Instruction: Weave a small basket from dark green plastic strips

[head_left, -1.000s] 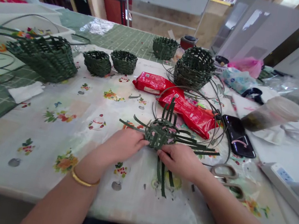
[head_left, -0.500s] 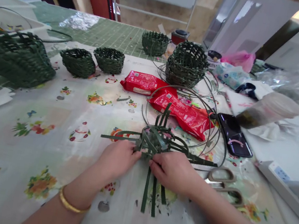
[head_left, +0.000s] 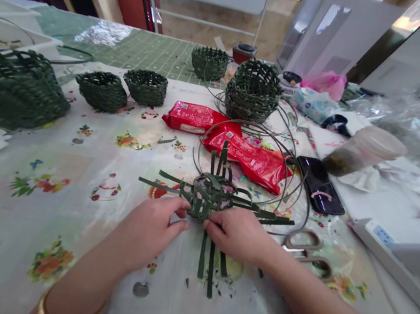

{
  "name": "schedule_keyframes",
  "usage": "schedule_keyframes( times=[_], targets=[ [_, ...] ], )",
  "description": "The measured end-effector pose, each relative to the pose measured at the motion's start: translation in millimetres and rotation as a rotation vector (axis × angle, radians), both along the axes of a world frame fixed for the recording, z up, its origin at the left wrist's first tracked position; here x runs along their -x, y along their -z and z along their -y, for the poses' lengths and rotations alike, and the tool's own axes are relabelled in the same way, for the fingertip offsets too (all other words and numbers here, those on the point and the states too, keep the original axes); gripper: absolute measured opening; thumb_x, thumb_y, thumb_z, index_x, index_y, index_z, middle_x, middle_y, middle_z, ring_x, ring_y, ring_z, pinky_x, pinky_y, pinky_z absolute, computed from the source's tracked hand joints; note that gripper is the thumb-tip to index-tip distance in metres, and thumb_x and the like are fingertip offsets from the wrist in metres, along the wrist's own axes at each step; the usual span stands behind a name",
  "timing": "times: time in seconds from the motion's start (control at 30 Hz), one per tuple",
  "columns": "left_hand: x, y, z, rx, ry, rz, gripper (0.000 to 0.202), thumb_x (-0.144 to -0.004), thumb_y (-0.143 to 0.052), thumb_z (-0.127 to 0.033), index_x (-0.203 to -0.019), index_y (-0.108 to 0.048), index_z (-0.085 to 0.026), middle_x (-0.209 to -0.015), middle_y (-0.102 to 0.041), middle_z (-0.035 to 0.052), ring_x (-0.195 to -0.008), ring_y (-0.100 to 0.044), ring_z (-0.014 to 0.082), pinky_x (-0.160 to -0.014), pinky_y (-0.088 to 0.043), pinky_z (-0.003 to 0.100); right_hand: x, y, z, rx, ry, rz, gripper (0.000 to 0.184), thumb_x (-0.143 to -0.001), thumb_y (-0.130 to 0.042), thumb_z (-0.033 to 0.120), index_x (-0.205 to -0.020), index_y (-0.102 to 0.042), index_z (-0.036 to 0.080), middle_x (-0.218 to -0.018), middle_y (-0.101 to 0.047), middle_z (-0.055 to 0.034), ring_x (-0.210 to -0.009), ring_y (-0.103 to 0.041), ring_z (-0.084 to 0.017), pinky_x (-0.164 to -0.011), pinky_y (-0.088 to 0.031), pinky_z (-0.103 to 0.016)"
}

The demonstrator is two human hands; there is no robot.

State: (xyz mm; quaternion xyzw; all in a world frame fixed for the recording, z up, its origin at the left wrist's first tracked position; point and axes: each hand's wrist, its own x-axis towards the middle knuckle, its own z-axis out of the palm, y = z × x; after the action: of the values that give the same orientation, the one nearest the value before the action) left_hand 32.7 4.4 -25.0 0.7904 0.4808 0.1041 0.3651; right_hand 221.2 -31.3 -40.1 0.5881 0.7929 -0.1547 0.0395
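A small, partly woven basket (head_left: pixel 206 197) of dark green flat strips lies on the flowered tablecloth, its loose strip ends fanning out on every side. Something pinkish shows between its strips. My right hand (head_left: pixel 239 233) pinches its near right edge, with thumb and forefinger pressed together there. On the other side, my left hand (head_left: pixel 155 226) has thumb and forefinger apart, the fingertips just beside the near left edge. Whether they touch the weave I cannot tell. To the right of my right hand lie scissors (head_left: pixel 305 249) with grey-brown handles.
Red plastic packets (head_left: pixel 250 161) lie behind the weaving, with loops of thin cord (head_left: pixel 301 194) over them. Finished green baskets (head_left: pixel 252 91) stand farther back, and a large one (head_left: pixel 15 85) at left. A phone (head_left: pixel 321 186), a plastic cup (head_left: pixel 365 152) and a power strip (head_left: pixel 376 229) are on the right.
My left hand has let go of the basket's near left edge and drawn slightly back, its fingers parting. My right hand still holds the near right edge. The view has shifted slightly.
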Motion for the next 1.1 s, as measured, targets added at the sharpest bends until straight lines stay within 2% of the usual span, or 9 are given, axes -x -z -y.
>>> schedule_keyframes(
  times=[0.1, 0.23, 0.3, 0.4, 0.47, 0.57, 0.67, 0.9, 1.1],
  targets=[
    [-9, 4.8, 8, -0.061, -0.004, 0.011, 0.031, -0.072, -0.054, -0.021, -0.103, -0.059, -0.021, -0.092, -0.067, 0.0049, -0.064, -0.061, 0.0179, -0.061, -0.045, 0.028, 0, 0.0, 0, -0.01, -0.007, -0.008, 0.034, -0.088, -0.037, 0.035, -0.074, -0.064, 0.02, -0.068, -0.066, -0.0028, -0.061, -0.059, -0.016, -0.05, -0.024, -0.026],
    [-18, 18.6, 7, 0.129, 0.048, 0.08, 0.028, -0.077, -0.049, -0.02, -0.104, -0.055, -0.021, -0.075, -0.064, 0.0002, -0.042, -0.053, 0.0123, -0.052, -0.043, 0.027, 0, -1.9, -1, 0.011, -0.017, -0.022, 0.033, -0.087, -0.036, 0.034, -0.075, -0.064, 0.02, -0.07, -0.067, -0.0031, -0.063, -0.06, -0.017, -0.051, -0.025, -0.026],
    [-20, 25.7, 3, 0.153, 0.085, 0.084, 0.027, -0.075, -0.051, -0.018, -0.102, -0.054, -0.019, -0.071, -0.063, -0.0001, -0.049, -0.057, 0.0146, -0.054, -0.043, 0.027, -1, -3.0, -2, 0.029, -0.029, -0.033, 0.033, -0.087, -0.036, 0.033, -0.078, -0.065, 0.021, -0.071, -0.067, -0.003, -0.062, -0.059, -0.016, -0.05, -0.025, -0.025],
    [-20, 33.2, -4, 0.035, 0.162, 0.099, 0.028, -0.071, -0.053, -0.014, -0.099, -0.055, -0.018, -0.084, -0.065, 0.0036, -0.077, -0.061, 0.0197, -0.069, -0.045, 0.029, -1, -3.9, -3, 0.053, -0.02, -0.054, 0.031, -0.086, -0.038, 0.032, -0.08, -0.066, 0.021, -0.072, -0.067, -0.0025, -0.061, -0.058, -0.015, -0.049, -0.025, -0.024],
    [-19, 34.5, -7, -0.008, 0.209, 0.111, 0.023, -0.071, -0.054, -0.014, -0.093, -0.058, -0.018, -0.088, -0.064, 0.004, -0.084, -0.06, 0.0199, -0.074, -0.044, 0.029, 0, -4.3, -3, 0.064, 0.002, -0.058, 0.031, -0.086, -0.038, 0.033, -0.08, -0.067, 0.021, -0.072, -0.067, -0.0023, -0.061, -0.057, -0.015, -0.049, -0.025, -0.024],
    [-15, 32.8, -9, 0.105, 0.255, 0.135, 0.01, -0.075, -0.053, -0.019, -0.083, -0.06, -0.018, -0.08, -0.063, 0.0007, -0.059, -0.058, 0.0123, -0.059, -0.044, 0.023, 1, -4.7, -3, 0.068, 0.039, -0.048, 0.033, -0.086, -0.038, 0.035, -0.078, -0.067, 0.021, -0.071, -0.066, -0.0027, -0.06, -0.057, -0.015, -0.049, -0.025, -0.025],
    [-13, 32.3, -8, 0.208, 0.243, 0.188, 0.018, -0.082, -0.047, -0.029, -0.077, -0.059, -0.017, -0.074, -0.061, -0.0014, -0.039, -0.049, 0.0051, -0.044, -0.04, 0.019, 1, -4.5, -2, 0.061, 0.055, -0.052, 0.034, -0.086, -0.036, 0.034, -0.077, -0.067, 0.021, -0.071, -0.066, -0.0032, -0.062, -0.058, -0.016, -0.05, -0.027, -0.024],
    [-18, 40.5, -7, 0.229, 0.159, 0.249, 0.01, -0.079, -0.05, -0.019, -0.076, -0.06, -0.017, -0.069, -0.059, -0.0039, -0.037, -0.05, 0.0042, -0.039, -0.039, 0.016, -3, -2.1, 0, 0.052, 0.013, -0.088, 0.036, -0.086, -0.034, 0.035, -0.076, -0.066, 0.021, -0.071, -0.066, -0.0025, -0.061, -0.057, -0.015, -0.049, -0.026, -0.025],
    [-19, 36.9, -8, 0.207, 0.146, 0.255, 0.012, -0.083, -0.048, -0.024, -0.081, -0.059, -0.018, -0.056, -0.054, -0.007, -0.033, -0.05, 0.0056, -0.038, -0.039, 0.016, -7, -3.0, -3, 0.085, 0.02, -0.145, 0.034, -0.087, -0.035, 0.034, -0.079, -0.066, 0.022, -0.071, -0.065, -0.0015, -0.061, -0.056, -0.014, -0.05, -0.027, -0.024]
  ],
)
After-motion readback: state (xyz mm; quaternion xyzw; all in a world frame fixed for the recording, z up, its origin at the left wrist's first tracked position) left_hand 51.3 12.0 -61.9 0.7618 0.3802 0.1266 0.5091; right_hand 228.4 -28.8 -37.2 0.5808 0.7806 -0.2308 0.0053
